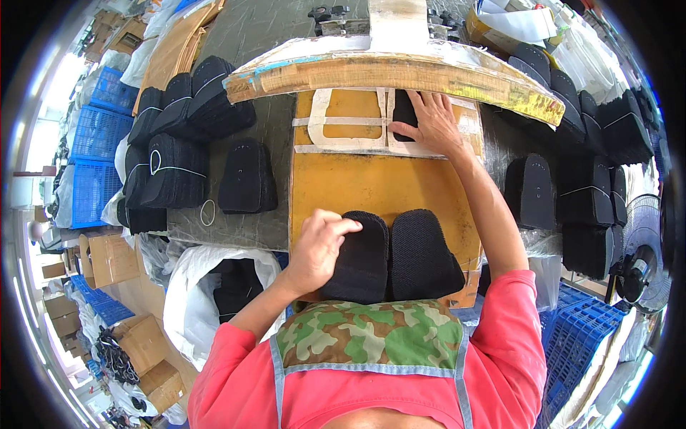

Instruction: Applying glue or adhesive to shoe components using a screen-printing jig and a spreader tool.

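Note:
My right hand [437, 127] lies flat with fingers spread over a black pad [404, 118] inside the right opening of a pale frame template [350, 142]. This template sits on a yellow board [343, 182], partly under a wooden press plate [400, 74]. My left hand [319, 243] is closed, its fingers curled at the upper left edge of a stack of black rounded pads [355, 264]. Whether a pad is between these fingers is hidden. Beside it stands a second stack of black pads [423, 254], close to my apron.
Tied black pad bundles [175, 175] stand on the dark table at left, with a loose stack [246, 175] and a rubber band [207, 212]. More black bundles [586, 189] are at right. A white sack [189, 300], blue crates [579, 343] and a fan [641, 261] flank the table.

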The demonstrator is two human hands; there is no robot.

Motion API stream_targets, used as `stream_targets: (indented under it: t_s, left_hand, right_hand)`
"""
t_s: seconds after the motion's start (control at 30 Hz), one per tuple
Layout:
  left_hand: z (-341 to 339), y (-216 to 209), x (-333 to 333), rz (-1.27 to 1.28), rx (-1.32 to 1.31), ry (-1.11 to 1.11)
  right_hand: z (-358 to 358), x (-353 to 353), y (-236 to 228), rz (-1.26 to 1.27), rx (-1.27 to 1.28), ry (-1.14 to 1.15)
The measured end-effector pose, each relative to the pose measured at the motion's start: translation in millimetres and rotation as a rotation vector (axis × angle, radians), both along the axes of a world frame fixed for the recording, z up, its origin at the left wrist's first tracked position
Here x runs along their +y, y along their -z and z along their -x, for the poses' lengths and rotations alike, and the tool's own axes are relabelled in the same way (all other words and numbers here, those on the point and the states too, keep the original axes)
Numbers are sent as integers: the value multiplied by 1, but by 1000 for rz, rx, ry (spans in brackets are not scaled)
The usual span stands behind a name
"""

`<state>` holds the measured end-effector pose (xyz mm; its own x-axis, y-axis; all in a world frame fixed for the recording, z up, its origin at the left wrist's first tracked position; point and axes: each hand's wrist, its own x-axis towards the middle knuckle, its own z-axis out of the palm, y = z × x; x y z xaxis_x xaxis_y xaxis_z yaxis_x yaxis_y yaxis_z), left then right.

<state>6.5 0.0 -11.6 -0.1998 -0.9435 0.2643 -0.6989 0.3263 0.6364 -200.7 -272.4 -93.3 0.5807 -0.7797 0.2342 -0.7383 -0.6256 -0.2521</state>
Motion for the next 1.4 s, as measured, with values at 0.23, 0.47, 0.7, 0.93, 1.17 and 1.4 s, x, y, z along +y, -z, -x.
stream_targets:
  t_s: [0.23,0.47,0.7,0.93,1.17,1.4]
  left_hand:
    - [-39,-11,-81,-105,550,-119]
    - [-73,78,-238,-72,-54,-424]
    - [-23,82,-230,91,-442,-208]
    - [-18,66,-244,-199,-390,-111]
    - [-11,78,-233,2,-397,9]
    - [5,83,-224,47,-518,-59]
  right_hand:
    - [9,8,-6,13,-22,-6]
    - [-5,3,3,133,-209,-5]
    - [1,3,7,162,-190,25]
    - [0,-13,-3,-148,-4,74]
    - [-1,-11,1,-3,-54,-11]
    - [-2,-9,4,57,-62,-4]
